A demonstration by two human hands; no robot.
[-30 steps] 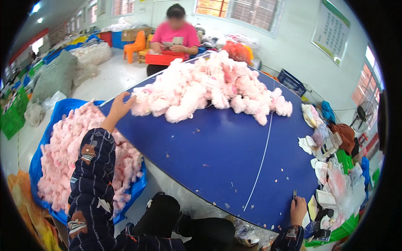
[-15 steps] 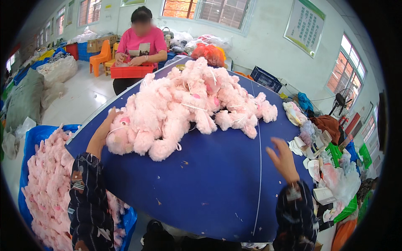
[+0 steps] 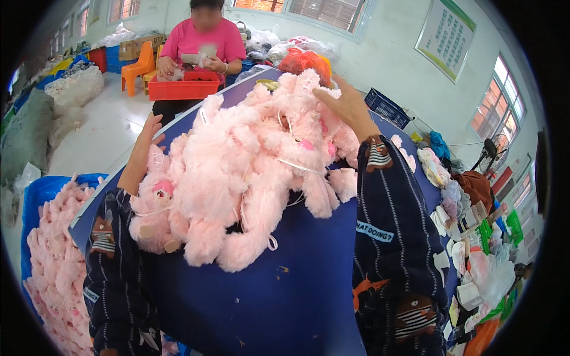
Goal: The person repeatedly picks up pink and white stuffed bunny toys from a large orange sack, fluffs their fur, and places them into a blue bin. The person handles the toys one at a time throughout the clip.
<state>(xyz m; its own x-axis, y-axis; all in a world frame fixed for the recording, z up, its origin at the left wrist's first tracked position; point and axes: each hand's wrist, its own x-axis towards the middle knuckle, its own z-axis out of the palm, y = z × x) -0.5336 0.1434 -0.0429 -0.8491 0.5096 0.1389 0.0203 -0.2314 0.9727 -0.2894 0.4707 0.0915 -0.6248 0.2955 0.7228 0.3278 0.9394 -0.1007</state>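
Blue table (image 3: 297, 308), far half buried under a heap of pink plush toys (image 3: 249, 172). Left hand (image 3: 148, 139) open, flat against the heap's left flank; right hand (image 3: 344, 104) spread on its far top, probably not gripping. Best to sweep low with both forearms so strays don't roll off the edge.

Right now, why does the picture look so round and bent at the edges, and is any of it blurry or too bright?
Head view: a fisheye lens leaves black corners and bows the blue table edge; daylight from the windows is bright but not blown out; the pink plush pile is evenly lit and fairly sharp; the left hand and right hand look slightly soft; the seated person's face is blurred.
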